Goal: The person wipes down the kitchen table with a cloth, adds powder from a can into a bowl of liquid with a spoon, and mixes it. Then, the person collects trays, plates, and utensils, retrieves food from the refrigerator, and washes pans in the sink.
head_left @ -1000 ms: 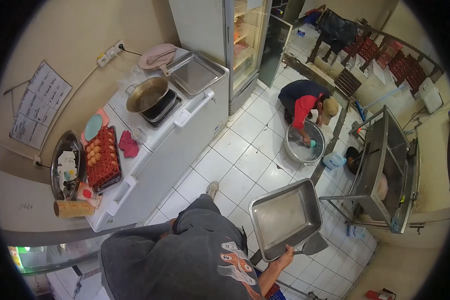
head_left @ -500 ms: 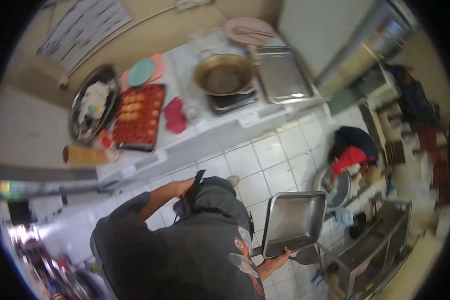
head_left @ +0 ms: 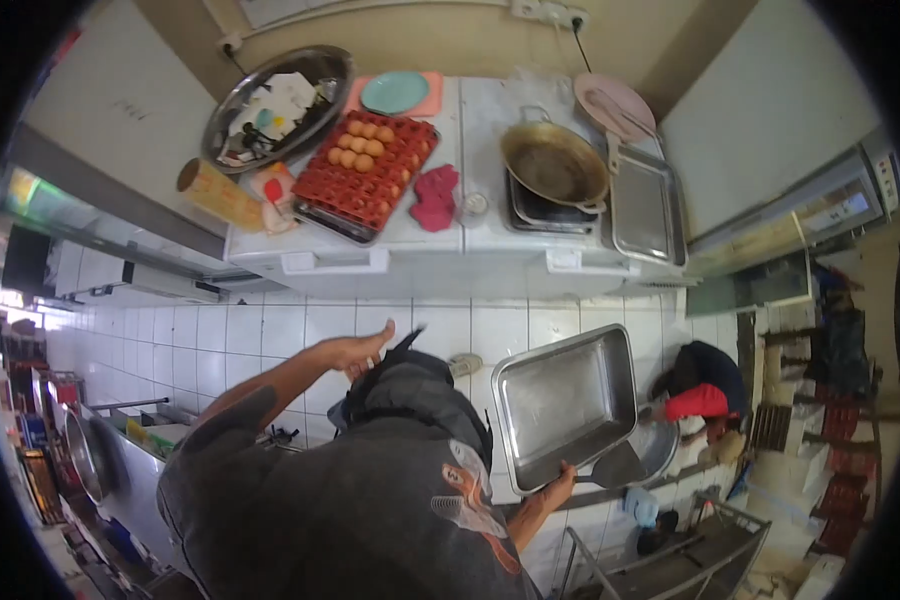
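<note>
My left hand (head_left: 362, 352) is raised at my left side, its thumb and fingers apart, with nothing held. Beside it a dark strap (head_left: 402, 347) sticks up from my clothing. My right hand (head_left: 553, 491) grips the lower edge of an upright-tilted, deep metal tray (head_left: 566, 405). The same hand also holds a dark spatula (head_left: 618, 467), whose blade points to the right.
On the white chest freezers (head_left: 460, 255) stand a tray of eggs (head_left: 360, 165), a pink cloth (head_left: 434, 198), a wok (head_left: 554, 165), a flat metal tray (head_left: 646, 212) and a large bowl (head_left: 275, 110). A co-worker (head_left: 710, 385) crouches at a basin (head_left: 658, 445), right.
The view has swung so the freezers lie straight ahead. My left hand has come into sight and opened away from the strap. My right hand keeps the tray and spatula.
</note>
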The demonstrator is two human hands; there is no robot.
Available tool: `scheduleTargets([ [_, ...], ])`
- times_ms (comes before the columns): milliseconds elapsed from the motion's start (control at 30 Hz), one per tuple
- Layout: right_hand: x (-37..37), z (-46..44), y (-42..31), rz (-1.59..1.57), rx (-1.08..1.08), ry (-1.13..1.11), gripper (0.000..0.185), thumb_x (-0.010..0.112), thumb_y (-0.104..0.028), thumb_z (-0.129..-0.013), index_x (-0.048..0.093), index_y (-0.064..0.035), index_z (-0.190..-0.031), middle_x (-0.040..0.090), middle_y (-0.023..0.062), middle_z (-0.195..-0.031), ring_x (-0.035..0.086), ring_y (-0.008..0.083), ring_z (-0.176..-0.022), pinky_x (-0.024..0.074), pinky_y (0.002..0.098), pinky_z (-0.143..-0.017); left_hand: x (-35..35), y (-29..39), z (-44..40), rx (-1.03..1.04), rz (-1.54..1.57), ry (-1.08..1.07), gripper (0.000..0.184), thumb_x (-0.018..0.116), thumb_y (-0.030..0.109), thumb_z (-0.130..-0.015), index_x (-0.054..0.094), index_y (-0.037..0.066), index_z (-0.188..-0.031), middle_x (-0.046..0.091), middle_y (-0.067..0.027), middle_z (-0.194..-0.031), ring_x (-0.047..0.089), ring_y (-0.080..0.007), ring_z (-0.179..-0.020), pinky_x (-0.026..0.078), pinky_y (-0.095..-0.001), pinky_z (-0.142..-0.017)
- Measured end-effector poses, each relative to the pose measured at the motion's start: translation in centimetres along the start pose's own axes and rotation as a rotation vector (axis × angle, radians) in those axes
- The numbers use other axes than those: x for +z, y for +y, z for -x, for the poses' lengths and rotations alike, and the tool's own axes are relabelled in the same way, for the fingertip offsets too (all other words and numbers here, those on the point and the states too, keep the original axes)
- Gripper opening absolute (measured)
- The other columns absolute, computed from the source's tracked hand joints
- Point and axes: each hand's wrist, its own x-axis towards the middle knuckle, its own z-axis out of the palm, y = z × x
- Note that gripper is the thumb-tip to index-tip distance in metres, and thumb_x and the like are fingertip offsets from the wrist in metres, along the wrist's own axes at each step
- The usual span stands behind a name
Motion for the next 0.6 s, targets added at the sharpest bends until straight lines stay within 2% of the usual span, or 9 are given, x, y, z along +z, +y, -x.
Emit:
scheduleTargets([
  [67, 0.7, 0.8, 0.6, -0.046, 0.011, -0.091, 0.027, 0.056, -0.015, -0.078, 0.055, 0.0027, -0.099, 0.057, 0.0131, -0.096, 0.059, 0.0264, -0.087, 0.05, 0.0391, -0.076, 0.3, -2.5, 1.6, 0.017, -0.022, 0.047, 0.122, 0.019, 0.09, -0.074, 0.038, -0.014, -0.133, 0.055, -0.0358, -0.114, 0.06, -0.0398, -0.104, 0.051, -0.0462, -0.085],
  [167, -1.3, -0.7, 2.8, 0.246, -0.097, -0.146, 0.027, 0.055, -0.015, -0.078, 0.055, 0.0032, -0.097, 0.058, 0.0139, -0.09, 0.062, 0.0276, -0.083, 0.0514, 0.0395, -0.072, 3.1, -6.4, 4.1, 0.102, 0.019, 0.068, 0.111, 0.033, 0.085, -0.078, 0.042, -0.013, -0.131, 0.054, -0.0306, -0.121, 0.059, -0.0391, -0.105, 0.051, -0.0479, -0.085],
  [200, 0.4, 1.4, 2.0, 0.203, -0.014, -0.187, 0.025, 0.055, -0.015, -0.078, 0.055, 0.0037, -0.094, 0.059, 0.014, -0.085, 0.062, 0.0273, -0.075, 0.0523, 0.0386, -0.068, 2.8, -8.8, 3.2, 0.04, 0.028, 0.032, 0.105, 0.049, 0.077, -0.078, 0.042, -0.013, -0.131, 0.05, -0.0288, -0.129, 0.057, -0.043, -0.11, 0.052, -0.0523, -0.083],
  [267, 0.9, 2.0, 3.1, 0.2, -0.016, -0.239, 0.02, 0.053, -0.012, -0.08, 0.054, 0.0047, -0.091, 0.059, 0.014, -0.083, 0.061, 0.0267, -0.071, 0.0522, 0.0371, -0.063, 3.9, -12.3, 3.3, 0.019, -0.115, 0.222, 0.088, 0.061, 0.065, -0.079, 0.053, -0.012, -0.122, 0.055, -0.0294, -0.12, 0.061, -0.0421, -0.103, 0.054, -0.0525, -0.079],
  [300, 1.8, 3.4, 2.9, 0.21, -0.039, -0.298, 0.02, 0.053, -0.011, -0.08, 0.054, 0.0048, -0.092, 0.059, 0.015, -0.086, 0.061, 0.0276, -0.07, 0.0523, 0.0373, -0.064, 4.1, -12.9, 4.7, 0.02, -0.22, 0.222, 0.08, 0.058, 0.062, -0.082, 0.057, -0.011, -0.114, 0.061, -0.0262, -0.109, 0.064, -0.0365, -0.094, 0.055, -0.0437, -0.079],
  [333, 2.3, 4.8, 3.5, 0.26, -0.084, -0.26, 0.021, 0.054, -0.013, -0.08, 0.055, 0.004, -0.092, 0.059, 0.0147, -0.089, 0.061, 0.0271, -0.073, 0.0518, 0.038, -0.066, 4.4, -14.8, 5.1, 0.115, -0.149, 0.316, 0.076, 0.061, 0.059, -0.08, 0.062, -0.012, -0.104, 0.066, -0.0261, -0.09, 0.068, -0.0352, -0.075, 0.056, -0.0428, -0.061],
  [400, 3.2, 6.3, 4.2, 0.332, -0.062, -0.397, 0.022, 0.056, -0.016, -0.08, 0.056, 0.0028, -0.091, 0.059, 0.0132, -0.091, 0.06, 0.0253, -0.076, 0.0506, 0.0372, -0.07, 4.0, -16.1, 7.7, 0.001, -0.297, 0.357, 0.076, 0.058, 0.062, -0.081, 0.061, -0.01, -0.106, 0.067, -0.0203, -0.081, 0.067, -0.0293, -0.073, 0.053, -0.0371, -0.057],
  [500, 5.0, 8.0, 6.4, 0.49, -0.103, -0.522, 0.024, 0.057, -0.018, -0.079, 0.057, 0.0023, -0.091, 0.059, 0.0125, -0.092, 0.06, 0.0254, -0.081, 0.0494, 0.0379, -0.074, 2.8, -19.6, 9.2, 0.143, -0.033, 0.443, 0.077, 0.054, 0.066, -0.081, 0.064, -0.008, -0.098, 0.066, -0.018, -0.072, 0.065, -0.0291, -0.063, 0.05, -0.0387, -0.057],
  [600, 8.6, 10.6, 9.0, 0.584, -0.035, -0.668, 0.027, 0.059, -0.017, -0.074, 0.059, 0.0022, -0.093, 0.059, 0.0127, -0.094, 0.059, 0.0264, -0.086, 0.0482, 0.0399, -0.078, 2.4, -24.3, 7.9, 0.033, 0.008, 0.428, 0.082, 0.047, 0.071, -0.082, 0.065, -0.007, -0.099, 0.066, -0.0235, -0.083, 0.066, -0.0319, -0.078, 0.052, -0.0397, -0.069],
])
